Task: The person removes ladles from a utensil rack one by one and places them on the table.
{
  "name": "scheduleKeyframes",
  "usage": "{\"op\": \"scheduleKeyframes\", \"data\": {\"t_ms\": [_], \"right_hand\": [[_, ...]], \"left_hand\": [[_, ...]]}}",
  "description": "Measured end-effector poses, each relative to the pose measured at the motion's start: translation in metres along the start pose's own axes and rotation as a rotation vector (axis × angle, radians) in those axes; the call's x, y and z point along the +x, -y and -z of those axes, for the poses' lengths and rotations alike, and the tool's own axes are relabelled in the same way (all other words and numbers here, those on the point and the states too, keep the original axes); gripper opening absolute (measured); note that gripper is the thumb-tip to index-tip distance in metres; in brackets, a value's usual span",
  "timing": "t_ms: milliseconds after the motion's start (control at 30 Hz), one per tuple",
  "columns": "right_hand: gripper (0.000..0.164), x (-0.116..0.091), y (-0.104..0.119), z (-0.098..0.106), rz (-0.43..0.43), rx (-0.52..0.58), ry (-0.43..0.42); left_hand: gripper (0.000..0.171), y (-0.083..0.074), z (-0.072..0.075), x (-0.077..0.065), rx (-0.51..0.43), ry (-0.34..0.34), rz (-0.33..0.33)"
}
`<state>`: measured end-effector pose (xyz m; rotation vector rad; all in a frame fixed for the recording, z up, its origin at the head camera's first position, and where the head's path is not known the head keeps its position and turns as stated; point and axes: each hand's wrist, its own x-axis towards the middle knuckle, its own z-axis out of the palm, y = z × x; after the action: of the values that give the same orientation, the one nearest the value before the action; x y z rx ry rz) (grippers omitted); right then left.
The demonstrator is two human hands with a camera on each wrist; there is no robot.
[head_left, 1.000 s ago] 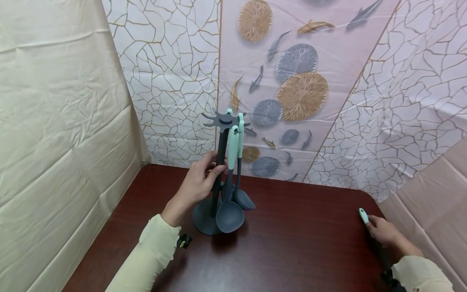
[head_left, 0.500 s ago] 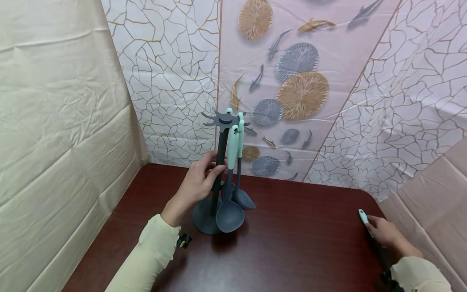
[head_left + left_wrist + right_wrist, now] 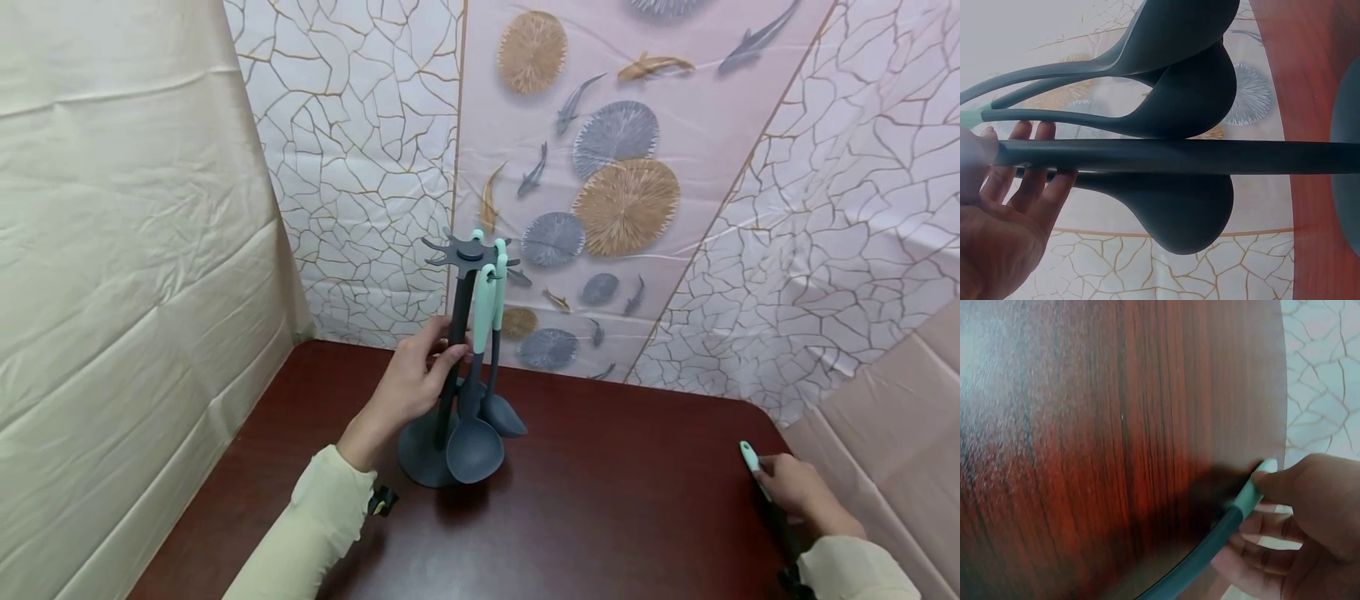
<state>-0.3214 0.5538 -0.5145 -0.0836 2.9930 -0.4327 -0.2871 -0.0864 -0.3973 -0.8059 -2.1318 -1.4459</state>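
Note:
A dark utensil stand [image 3: 470,250] with a hooked top and round base stands upright on the table. My left hand [image 3: 408,375] grips its pole [image 3: 1166,156] about midway up, the thumb in front and fingers curling behind. Several mint-handled utensils hang from the hooks, among them a ladle [image 3: 476,452] at the front and another deep-bowled utensil [image 3: 504,415] behind it. At the table's right side, my right hand [image 3: 801,490] pinches the mint handle [image 3: 1250,495] of a dark-shafted utensil between thumb and fingers. That utensil's working end is out of sight.
The dark red wooden table [image 3: 615,492] has a rounded far right corner close to the right hand. Cream cloth [image 3: 135,250] hangs along the left, and patterned cloth [image 3: 360,167] covers the back. A pinkish cloth [image 3: 900,442] borders the right side.
The head view has shifted slightly, so everything sits a little lower in it. Both hands keep the same holds, on the stand's pole and the utensil's handle.

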Motion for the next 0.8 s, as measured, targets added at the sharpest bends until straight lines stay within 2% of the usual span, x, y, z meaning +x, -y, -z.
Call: {"op": "scheduleKeyframes", "data": {"t_ms": [67, 133, 367, 567, 800], "right_hand": [[0.026, -0.002, 0.003, 0.002, -0.006, -0.02, -0.014], [0.023, -0.004, 0.007, 0.003, -0.022, -0.033, -0.024], [0.027, -0.01, 0.019, 0.008, -0.096, -0.06, -0.029], [0.014, -0.005, 0.025, 0.011, -0.072, -0.137, -0.047], [0.012, -0.002, 0.025, 0.007, -0.099, -0.127, -0.056]], "left_hand": [[0.025, -0.001, -0.002, 0.001, 0.004, -0.002, -0.006], [0.024, -0.001, -0.002, 0.001, 0.007, -0.004, -0.009], [0.026, -0.001, -0.004, 0.0, 0.025, -0.008, 0.0], [0.026, -0.001, -0.005, 0.0, 0.043, -0.016, -0.02], [0.028, -0.001, -0.004, -0.002, 0.068, -0.024, -0.013]]}}
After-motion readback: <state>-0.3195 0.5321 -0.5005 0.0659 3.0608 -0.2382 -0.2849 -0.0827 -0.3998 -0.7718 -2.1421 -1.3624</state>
